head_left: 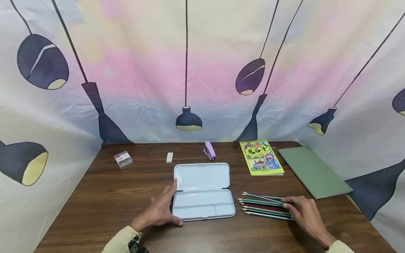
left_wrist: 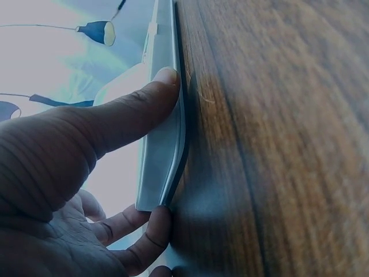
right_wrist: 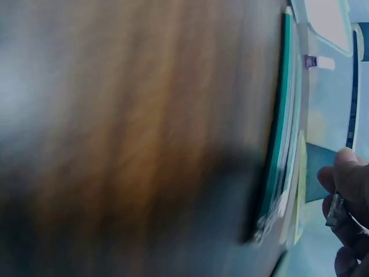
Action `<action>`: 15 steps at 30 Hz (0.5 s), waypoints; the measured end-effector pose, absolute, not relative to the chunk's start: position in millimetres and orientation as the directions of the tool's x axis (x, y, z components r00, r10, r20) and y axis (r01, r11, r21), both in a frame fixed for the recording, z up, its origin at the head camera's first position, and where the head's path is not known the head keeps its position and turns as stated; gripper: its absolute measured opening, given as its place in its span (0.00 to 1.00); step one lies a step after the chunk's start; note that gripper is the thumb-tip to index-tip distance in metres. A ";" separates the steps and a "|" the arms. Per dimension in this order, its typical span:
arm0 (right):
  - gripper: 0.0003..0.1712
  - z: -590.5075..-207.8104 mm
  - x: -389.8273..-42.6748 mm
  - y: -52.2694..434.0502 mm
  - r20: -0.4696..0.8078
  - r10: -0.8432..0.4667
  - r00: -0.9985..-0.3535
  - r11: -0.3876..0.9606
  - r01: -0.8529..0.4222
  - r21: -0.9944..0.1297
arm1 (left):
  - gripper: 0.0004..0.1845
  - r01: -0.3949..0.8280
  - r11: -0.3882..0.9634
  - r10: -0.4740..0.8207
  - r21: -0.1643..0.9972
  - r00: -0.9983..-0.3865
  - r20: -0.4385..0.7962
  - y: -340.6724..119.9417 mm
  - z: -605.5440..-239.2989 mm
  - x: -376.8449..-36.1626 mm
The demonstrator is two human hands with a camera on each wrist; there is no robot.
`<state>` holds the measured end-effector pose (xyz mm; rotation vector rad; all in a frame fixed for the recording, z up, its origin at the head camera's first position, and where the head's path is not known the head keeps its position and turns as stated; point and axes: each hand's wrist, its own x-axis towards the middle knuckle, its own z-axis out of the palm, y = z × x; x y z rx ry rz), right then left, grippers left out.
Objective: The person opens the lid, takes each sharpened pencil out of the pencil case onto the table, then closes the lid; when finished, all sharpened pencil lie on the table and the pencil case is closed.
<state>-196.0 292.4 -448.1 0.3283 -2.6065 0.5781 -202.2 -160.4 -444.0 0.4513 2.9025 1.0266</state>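
A pale blue pencil case (head_left: 193, 207) lies opened on the table, its lid (head_left: 201, 176) tipped back. My left hand (head_left: 161, 207) grips the case's left end, with the thumb on the front side and the fingertips at the end, as the left wrist view shows. To the right of the case, several pencils (head_left: 269, 212) lie side by side, tips pointing left, most of them green and one dark red. My right hand (head_left: 305, 214) pinches one pencil (right_wrist: 353, 98) near its blunt end between thumb and finger. That pencil slants above the others.
Behind the case are a purple stapler (head_left: 209, 151), a white eraser (head_left: 169, 157) and a small clear box (head_left: 123, 159). A yellow booklet (head_left: 262, 158) and a green folder (head_left: 314, 172) lie at the back right. A lamp-patterned cloth (head_left: 152, 70) hangs behind the table.
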 end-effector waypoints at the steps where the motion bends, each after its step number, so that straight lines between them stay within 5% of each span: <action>1: 0.08 -448.9 -193.2 294.8 0.452 -0.131 -0.883 0.888 -0.307 -0.343 | 0.71 0.260 0.740 0.281 0.620 -0.957 0.065 -160.3 -443.9 -202.1; 7: 0.12 -451.9 -180.8 304.1 0.397 -0.208 -0.894 0.854 -0.364 -0.373 | 0.71 0.254 0.745 0.281 0.616 -0.958 0.055 -159.3 -441.9 -202.5; 15: 0.16 -457.5 -174.5 305.1 0.361 -0.296 -0.884 0.873 -0.404 -0.274 | 0.71 0.247 0.743 0.275 0.622 -0.960 0.052 -159.6 -442.5 -201.7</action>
